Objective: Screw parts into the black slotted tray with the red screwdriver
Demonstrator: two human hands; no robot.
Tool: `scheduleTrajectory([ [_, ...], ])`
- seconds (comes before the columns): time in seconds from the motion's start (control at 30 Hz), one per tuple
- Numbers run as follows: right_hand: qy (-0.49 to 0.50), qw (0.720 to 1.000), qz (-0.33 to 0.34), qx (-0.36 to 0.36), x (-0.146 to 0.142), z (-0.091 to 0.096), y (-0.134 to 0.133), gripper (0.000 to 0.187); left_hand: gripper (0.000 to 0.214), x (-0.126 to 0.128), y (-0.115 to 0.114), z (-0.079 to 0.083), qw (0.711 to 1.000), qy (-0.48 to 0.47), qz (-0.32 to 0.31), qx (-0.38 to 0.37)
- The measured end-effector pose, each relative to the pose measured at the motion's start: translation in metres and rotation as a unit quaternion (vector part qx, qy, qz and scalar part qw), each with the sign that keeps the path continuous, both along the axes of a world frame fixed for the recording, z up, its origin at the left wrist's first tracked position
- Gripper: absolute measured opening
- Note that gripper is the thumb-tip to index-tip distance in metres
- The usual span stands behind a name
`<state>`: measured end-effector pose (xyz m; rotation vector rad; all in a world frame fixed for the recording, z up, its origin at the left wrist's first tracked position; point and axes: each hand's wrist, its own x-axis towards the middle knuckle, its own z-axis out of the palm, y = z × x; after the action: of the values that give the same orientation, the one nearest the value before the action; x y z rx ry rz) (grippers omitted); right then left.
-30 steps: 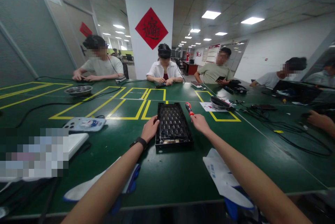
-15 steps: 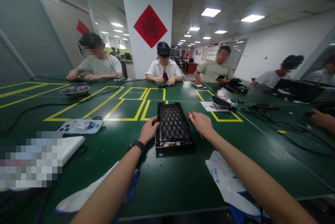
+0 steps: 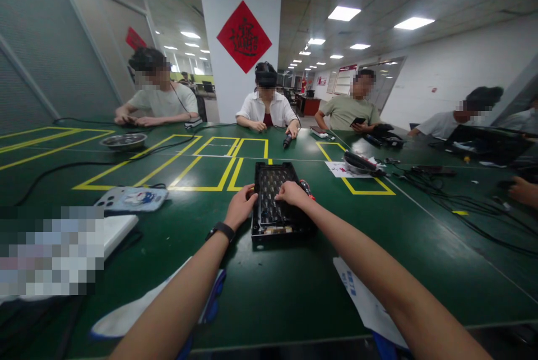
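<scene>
A black keyboard frame (image 3: 277, 220) with rows of small sockets lies flat on the green table (image 3: 273, 287) in front of me. My left hand (image 3: 240, 207), a black watch on its wrist, grips the frame's left edge with the thumb on the rim. My right hand (image 3: 290, 193) rests on top of the frame, fingers curled down onto the sockets. A red-handled screwdriver (image 3: 306, 186) lies on the table just right of that hand, mostly hidden by it.
A phone in a patterned case (image 3: 132, 198) lies at left, a metal bowl (image 3: 124, 141) farther back. White papers (image 3: 365, 304) sit under my right arm. Cables (image 3: 462, 203) run across the right side. Several seated people work at the far and right edges.
My right hand has put the screwdriver down beside the frame and moved left onto the frame's top. My left hand has stayed on the left edge.
</scene>
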<state>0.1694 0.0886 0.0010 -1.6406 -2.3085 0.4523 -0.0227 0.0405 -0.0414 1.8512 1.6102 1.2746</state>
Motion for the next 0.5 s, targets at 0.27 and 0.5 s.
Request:
scheduleTrajectory([
  [0.27, 0.045, 0.998, 0.032, -0.015, -0.0020, -0.0003, -0.0033, 0.013, 0.039, 0.0011, -0.0018, 0.0014, 1.000, 0.005, 0.004, 0.005],
  [0.5, 0.020, 0.995, 0.063, -0.074, -0.0061, 0.0043, 0.0040, 0.015, 0.040, 0.0006, -0.0017, 0.0017, 1.000, 0.010, 0.006, 0.003],
])
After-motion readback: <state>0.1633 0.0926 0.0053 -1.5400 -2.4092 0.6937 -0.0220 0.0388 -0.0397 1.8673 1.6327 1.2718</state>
